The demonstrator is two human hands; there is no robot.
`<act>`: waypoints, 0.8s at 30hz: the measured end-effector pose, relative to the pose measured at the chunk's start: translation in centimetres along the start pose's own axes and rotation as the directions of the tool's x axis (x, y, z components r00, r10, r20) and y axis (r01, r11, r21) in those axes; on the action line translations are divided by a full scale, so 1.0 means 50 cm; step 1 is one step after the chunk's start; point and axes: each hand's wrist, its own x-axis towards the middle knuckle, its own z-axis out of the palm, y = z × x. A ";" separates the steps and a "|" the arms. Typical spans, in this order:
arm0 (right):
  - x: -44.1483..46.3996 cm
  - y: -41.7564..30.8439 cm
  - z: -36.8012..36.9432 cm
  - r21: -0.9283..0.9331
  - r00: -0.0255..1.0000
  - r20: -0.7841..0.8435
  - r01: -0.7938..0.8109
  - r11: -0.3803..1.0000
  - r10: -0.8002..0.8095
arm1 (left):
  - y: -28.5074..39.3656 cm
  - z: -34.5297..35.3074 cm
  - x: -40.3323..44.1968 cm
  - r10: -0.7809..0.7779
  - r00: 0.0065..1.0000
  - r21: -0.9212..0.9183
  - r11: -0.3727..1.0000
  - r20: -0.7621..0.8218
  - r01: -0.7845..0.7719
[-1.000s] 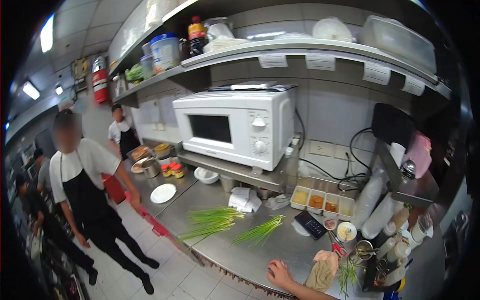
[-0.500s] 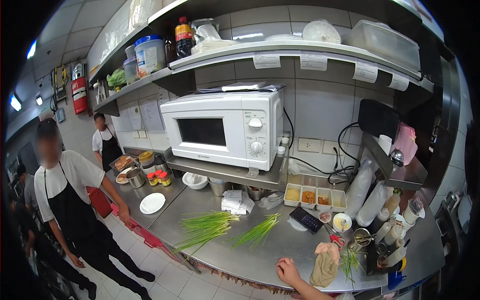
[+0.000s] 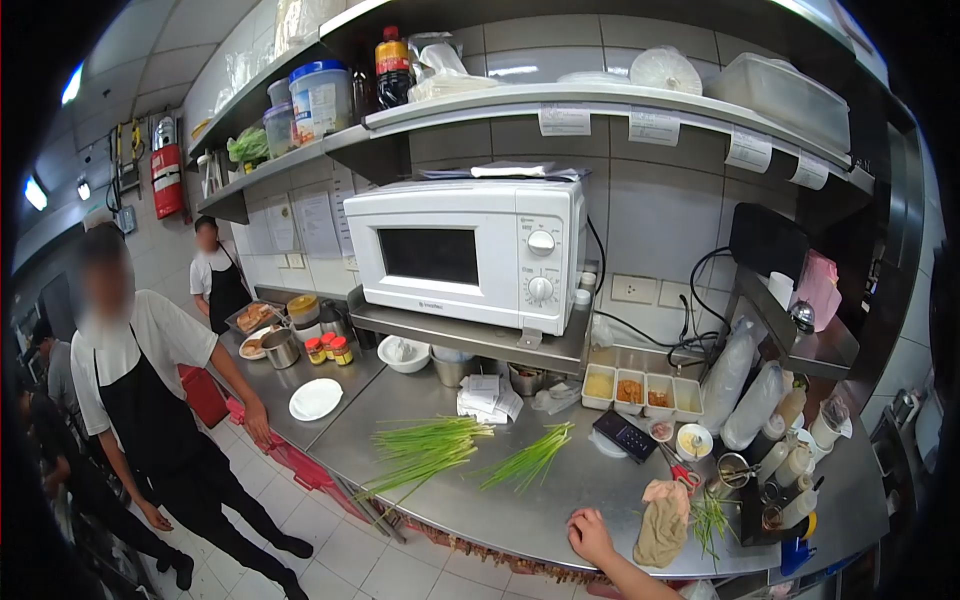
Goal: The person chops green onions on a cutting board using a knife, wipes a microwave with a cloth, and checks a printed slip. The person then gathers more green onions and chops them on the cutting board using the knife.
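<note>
My right hand (image 3: 591, 536) rests near the front edge of the steel counter (image 3: 540, 510), its fingers curled in and nothing showing in them. My left hand is out of view. To the right of the hand lies a crumpled cloth (image 3: 660, 530), beige with a pinkish top. Beyond the cloth are red-handled scissors (image 3: 686, 476) and some loose green trimmings (image 3: 712, 525). Farther to the left lie a large bunch of green chive-like stalks (image 3: 435, 450) and a smaller bunch (image 3: 532, 455). A dark phone (image 3: 625, 438) lies behind the hand.
A white microwave (image 3: 427, 255) stands on a raised shelf. White containers (image 3: 630, 392) of condiments sit at the back, and several bottles (image 3: 797, 470) crowd the right. A white plate (image 3: 315, 400) is at the left. A person in a black apron (image 3: 155, 400) stands beside the counter's left end.
The view has shifted a little, so the whole scene sits slightly farther right. My right hand stays curled on the counter, and the nearby things keep their places.
</note>
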 end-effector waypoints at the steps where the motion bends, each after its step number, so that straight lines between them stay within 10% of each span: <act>1: 0.000 -0.001 -0.001 -0.003 1.000 0.000 0.006 1.000 -0.006 | 0.000 0.000 -0.001 0.001 1.000 -0.003 1.000 0.002 -0.001; 10: -0.004 0.011 -0.002 0.018 0.999 0.039 -0.031 0.999 0.031 | 0.005 0.002 -0.014 -0.003 1.000 0.001 1.000 0.026 0.003; 17: -0.011 0.002 -0.183 -0.458 0.818 -0.324 -0.575 0.678 0.475 | 0.005 -0.004 -0.027 -0.016 1.000 -0.008 1.000 0.023 0.016; 20: -0.086 0.152 -0.176 -0.601 0.856 -0.423 -0.511 0.614 0.298 | 0.002 0.001 -0.043 -0.012 1.000 -0.020 1.000 0.024 0.013; 24: -0.095 0.130 -0.228 -0.309 0.795 -0.325 -0.601 0.737 0.512 | -0.004 0.020 -0.063 0.022 0.999 -0.054 0.998 0.028 -0.021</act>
